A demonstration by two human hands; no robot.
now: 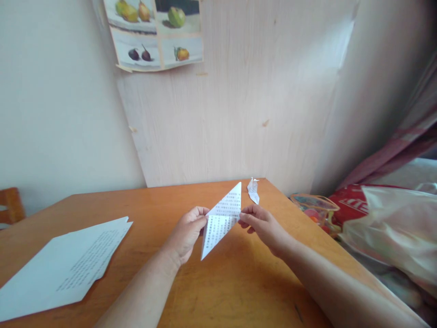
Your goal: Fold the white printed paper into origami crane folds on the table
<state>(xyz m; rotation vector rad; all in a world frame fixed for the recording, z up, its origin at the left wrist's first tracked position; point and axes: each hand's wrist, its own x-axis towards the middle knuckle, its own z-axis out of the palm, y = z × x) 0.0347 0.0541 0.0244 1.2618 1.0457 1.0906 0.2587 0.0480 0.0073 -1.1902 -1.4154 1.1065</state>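
A folded sheet of printed paper, shaped like a slanted parallelogram with a crease across its middle, is held up above the wooden table. My left hand pinches its left corner, thumb in front and fingers partly hidden behind. At the right corner, my right hand grips the paper between thumb and fingertips. One sharp point of the paper aims up and the other down. Just beyond my right hand, a small folded paper bird lies near the table's far edge.
Printed paper sheets lie stacked on the left of the wooden table. Plastic bags and a clear container crowd the right side. A chair stands at far left. A fruit poster hangs on the wall behind.
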